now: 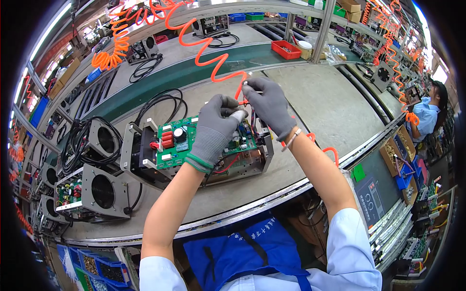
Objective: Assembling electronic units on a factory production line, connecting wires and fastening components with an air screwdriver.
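An open power unit [267, 151] lies on the bench in front of me, with a metal frame and a green circuit board [167, 127] on top. The board bears red parts, a round white-topped part and white connectors. Both my hands wear grey gloves and meet over the unit's right end. My left hand [217, 127] is closed above the board, its fingertips near some red wires; what they pinch is too small to make out. Just to the right, my right hand [270, 104] is raised with fingers pinched together by a small whitish piece. An orange coiled hose [221, 63] passes behind its fingertips.
Several similar units with round fans [103, 186] and black cables [80, 140] stand at the left. A red bin [285, 49] sits at the back. Parts boxes [398, 150] and a grey control panel [371, 201] are at the right, near another person [427, 114].
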Demonstrator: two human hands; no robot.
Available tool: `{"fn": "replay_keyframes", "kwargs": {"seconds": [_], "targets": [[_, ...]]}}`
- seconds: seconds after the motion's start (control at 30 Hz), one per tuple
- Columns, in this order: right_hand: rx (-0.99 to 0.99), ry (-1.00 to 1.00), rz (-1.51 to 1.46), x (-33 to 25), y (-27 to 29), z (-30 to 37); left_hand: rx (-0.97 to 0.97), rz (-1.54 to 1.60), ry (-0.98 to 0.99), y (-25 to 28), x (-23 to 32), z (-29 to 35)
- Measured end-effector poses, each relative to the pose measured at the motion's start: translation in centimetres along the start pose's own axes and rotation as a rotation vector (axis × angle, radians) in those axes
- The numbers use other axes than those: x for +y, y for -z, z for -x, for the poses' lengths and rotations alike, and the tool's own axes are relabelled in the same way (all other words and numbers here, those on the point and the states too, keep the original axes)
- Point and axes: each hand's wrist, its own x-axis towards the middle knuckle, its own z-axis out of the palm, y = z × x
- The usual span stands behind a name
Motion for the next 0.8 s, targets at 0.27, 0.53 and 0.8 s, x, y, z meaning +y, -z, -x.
{"fn": "replay_keyframes", "kwargs": {"seconds": [0.27, 0.53, 0.8], "targets": [[-0.099, -0.028, -0.234, -3.1, 3.3, 1.3, 0.042, -0.007, -0.058, 0.1, -1.0, -0.2], [-0.313, -0.163, -0.500, -6.1, 4.8, 2.0, 0.056, 0.030, -0.013, 0.2, -0.9, -0.2], [-0.392, -0.100, -0.400, -7.2, 3.2, 1.3, 0.044, -0.283, -0.164, 0.3, -0.9, -0.2]]}}
